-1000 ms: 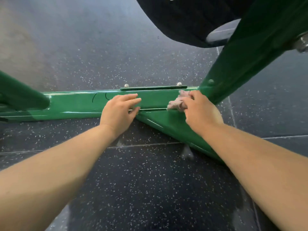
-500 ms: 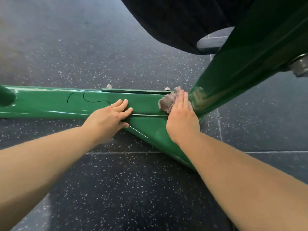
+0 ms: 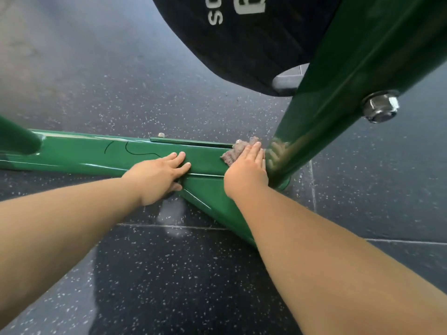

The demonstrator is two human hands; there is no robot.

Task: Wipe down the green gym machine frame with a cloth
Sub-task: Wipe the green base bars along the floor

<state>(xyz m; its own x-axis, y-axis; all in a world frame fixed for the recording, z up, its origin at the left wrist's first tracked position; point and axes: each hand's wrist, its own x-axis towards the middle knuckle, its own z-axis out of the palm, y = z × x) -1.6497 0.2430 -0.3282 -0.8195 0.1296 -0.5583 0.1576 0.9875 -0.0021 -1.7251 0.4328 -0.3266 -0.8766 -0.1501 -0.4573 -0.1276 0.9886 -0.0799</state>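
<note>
The green gym machine frame [image 3: 84, 155] runs low across the floor, and a thick green post [image 3: 338, 93] rises from it at the right. A small pinkish-grey cloth [image 3: 232, 153] lies on the low beam where it meets the post. My right hand [image 3: 246, 172] presses the cloth flat with straight fingers, covering most of it. Just left of it, my left hand [image 3: 159, 175] rests with straight fingers on the beam's top and holds nothing.
A black weight plate [image 3: 242, 44] with white lettering hangs above the joint. A steel nut [image 3: 379, 107] sticks out of the post. A bolted green strip [image 3: 193, 141] lies along the beam's far edge. Dark speckled rubber floor [image 3: 169, 274] surrounds the frame.
My right hand has gone from curled around the cloth to flat on it, pushing it right to the base of the post. My left hand stays on the beam.
</note>
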